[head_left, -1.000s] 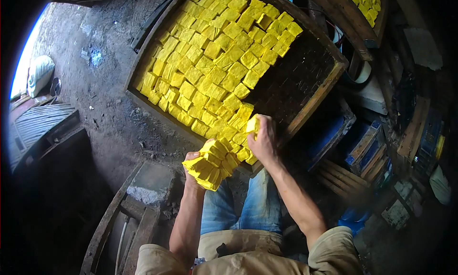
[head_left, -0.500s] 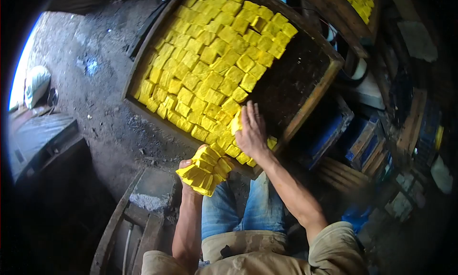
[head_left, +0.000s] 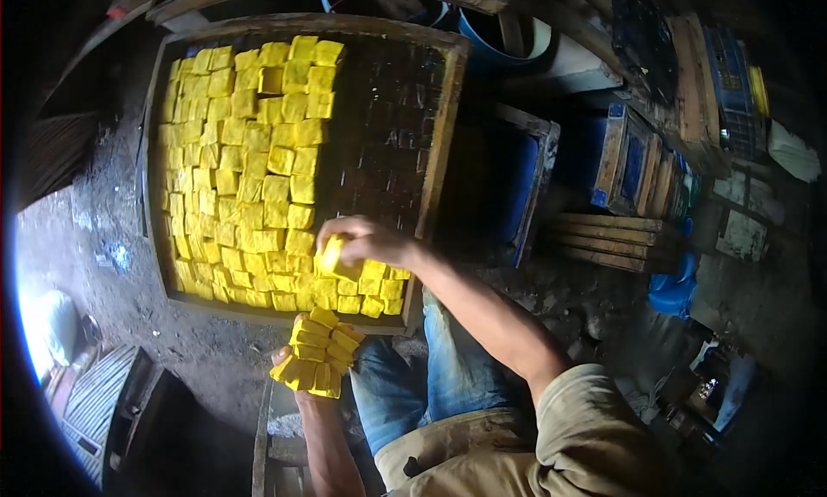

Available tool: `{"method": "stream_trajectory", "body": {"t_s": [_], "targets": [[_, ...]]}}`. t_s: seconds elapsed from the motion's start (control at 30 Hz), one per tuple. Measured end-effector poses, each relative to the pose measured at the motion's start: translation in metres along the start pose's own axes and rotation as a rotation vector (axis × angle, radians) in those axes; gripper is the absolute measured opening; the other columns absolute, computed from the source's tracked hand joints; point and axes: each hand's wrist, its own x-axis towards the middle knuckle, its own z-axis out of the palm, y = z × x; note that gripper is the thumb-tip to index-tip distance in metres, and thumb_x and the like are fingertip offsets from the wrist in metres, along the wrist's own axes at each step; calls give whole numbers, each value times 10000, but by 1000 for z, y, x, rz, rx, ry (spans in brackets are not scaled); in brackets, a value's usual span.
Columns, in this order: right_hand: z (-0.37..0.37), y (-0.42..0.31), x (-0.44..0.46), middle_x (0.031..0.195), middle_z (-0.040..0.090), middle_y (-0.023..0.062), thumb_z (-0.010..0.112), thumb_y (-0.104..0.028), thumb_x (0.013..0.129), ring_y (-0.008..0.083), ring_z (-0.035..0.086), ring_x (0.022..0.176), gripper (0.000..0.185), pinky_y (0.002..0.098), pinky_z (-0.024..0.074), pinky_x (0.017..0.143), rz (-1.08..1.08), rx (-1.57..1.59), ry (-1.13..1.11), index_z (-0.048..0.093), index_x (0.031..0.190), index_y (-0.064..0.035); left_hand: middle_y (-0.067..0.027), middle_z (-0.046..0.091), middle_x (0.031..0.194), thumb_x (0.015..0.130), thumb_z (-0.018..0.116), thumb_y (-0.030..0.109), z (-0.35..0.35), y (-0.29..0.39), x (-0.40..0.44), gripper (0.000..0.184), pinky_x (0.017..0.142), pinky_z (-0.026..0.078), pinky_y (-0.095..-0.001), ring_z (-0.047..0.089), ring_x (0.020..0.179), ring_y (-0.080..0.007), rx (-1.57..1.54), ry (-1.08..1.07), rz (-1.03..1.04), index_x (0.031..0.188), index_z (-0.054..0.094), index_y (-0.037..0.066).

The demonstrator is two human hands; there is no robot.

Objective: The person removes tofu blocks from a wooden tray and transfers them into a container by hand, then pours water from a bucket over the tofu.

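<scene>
A stack of small yellow blocks (head_left: 319, 352) rests in my left hand (head_left: 282, 357), which is mostly hidden beneath it, just outside the tray's near edge. My right hand (head_left: 366, 240) pinches a single yellow block (head_left: 332, 254) over the near part of the wooden-framed tray (head_left: 444, 139). Below it, rows of similar yellow blocks (head_left: 231, 183) lie close together, covering the tray's left part and running along its near edge. A dark, slatted bottom (head_left: 388, 135) shows on the tray's right side.
Wooden frames with blue panels (head_left: 633, 165) stand to the right, beside stacked wooden slats (head_left: 603, 241). Blue-rimmed round containers (head_left: 508, 45) sit behind the tray. A blue plastic item (head_left: 674, 286) lies on the floor at right. A white sack (head_left: 59, 325) is at far left.
The camera view has turned, so the tray now appears straighter and further left. My right hand's fingers have gone from outstretched over the blocks to curled around one block. My left hand still holds its stack.
</scene>
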Motion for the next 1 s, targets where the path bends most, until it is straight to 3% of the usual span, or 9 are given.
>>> {"method": "stream_trajectory", "body": {"t_s": [0.1, 0.23, 0.3, 0.37, 0.43, 0.47, 0.53, 0.73, 1.0], "targets": [[-18, 14, -86, 1114, 568, 137, 621, -206, 635, 256, 580, 1027, 449, 357, 532, 860, -500, 450, 186, 584, 1063, -75, -208, 558, 1183, 676, 682, 448, 31, -12, 8, 763, 902, 501, -453, 568, 1052, -362, -143, 50, -107, 1280, 466, 35], [-96, 42, -187, 1089, 564, 68, 573, -176, 604, 229, 572, 1055, 509, 358, 501, 925, -278, 609, 587, 543, 1105, -93, -208, 559, 1178, 679, 675, 431, 56, -43, 32, 741, 901, 499, -453, 569, 1049, -363, -174, 59, -190, 1274, 470, 39], [-146, 57, -193, 1034, 541, 39, 600, -175, 635, 185, 556, 972, 483, 307, 487, 829, -97, 337, 686, 543, 1110, -109, -208, 560, 1175, 681, 671, 423, 61, -68, 47, 731, 900, 499, -454, 570, 1048, -363, -185, 51, -247, 1271, 472, 41], [-202, 76, -179, 973, 582, 73, 657, -214, 646, 203, 573, 928, 448, 328, 480, 799, 168, -253, 635, 582, 1065, -75, -208, 561, 1173, 683, 668, 414, 65, -95, 59, 720, 900, 498, -454, 571, 1047, -364, -200, 52, -313, 1269, 474, 43], [-251, 116, -151, 1236, 607, 208, 678, -267, 706, 348, 582, 1137, 583, 401, 486, 905, 493, -854, 541, 577, 1238, -51, -208, 562, 1170, 685, 664, 405, 67, -121, 69, 710, 899, 498, -454, 572, 1045, -364, -220, 54, -377, 1266, 476, 44], [-281, 152, -133, 1093, 657, 212, 686, -219, 718, 395, 615, 1039, 432, 422, 502, 865, 536, -1313, 252, 624, 1110, -49, -208, 562, 1169, 686, 662, 401, 67, -133, 75, 704, 899, 497, -454, 572, 1045, -364, -224, 53, -401, 1265, 476, 45], [-316, 234, -131, 1090, 657, 217, 666, -167, 763, 393, 621, 1030, 387, 409, 503, 887, 245, -1525, 558, 611, 1117, -23, -208, 563, 1167, 687, 659, 392, 66, -151, 85, 694, 898, 497, -455, 573, 1043, -365, -227, 57, -439, 1262, 478, 47], [-316, 256, -95, 1088, 659, 214, 646, -144, 780, 378, 625, 1033, 364, 398, 502, 898, 566, -1521, 612, 607, 1119, -19, -208, 565, 1159, 693, 649, 367, 57, -173, 106, 663, 897, 495, -456, 576, 1039, -366, -226, 94, -479, 1254, 484, 53], [-301, 226, -100, 1086, 660, 209, 619, -114, 802, 359, 630, 1037, 336, 383, 500, 912, 643, -1410, 653, 601, 1122, -14, -208, 568, 1149, 700, 635, 332, 58, -168, 123, 624, 895, 492, -457, 579, 1033, -368, -237, 62, -463, 1243, 492, 60]]}}
